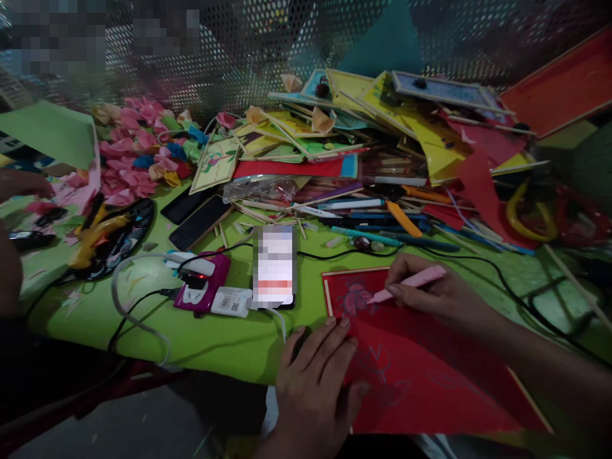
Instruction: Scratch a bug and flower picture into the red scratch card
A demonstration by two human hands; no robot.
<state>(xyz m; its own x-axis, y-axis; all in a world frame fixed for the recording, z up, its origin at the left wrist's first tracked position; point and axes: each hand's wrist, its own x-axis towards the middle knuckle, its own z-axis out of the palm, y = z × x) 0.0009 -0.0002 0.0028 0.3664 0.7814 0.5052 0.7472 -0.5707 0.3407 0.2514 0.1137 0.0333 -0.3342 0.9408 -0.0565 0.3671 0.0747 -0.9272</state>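
Note:
A red paper sheet [430,376] with wooden stick borders lies at the near edge of the green table [143,306]. It bears faint line drawings, one like a beetle near its top left corner. My right hand [430,293] pinches a pink pen [411,282], tip down on that beetle drawing. My left hand [315,376] lies flat with fingers stretched out, pressing the sheet's left edge.
A phone [274,266] lies lit just left of the sheet, beside a white charger [232,301] and a magenta power bank [203,280] with cables. Framed coloured papers, pens and sticks pile up behind. Pink paper flowers [134,159] lie far left, where another person's hand [23,185] rests.

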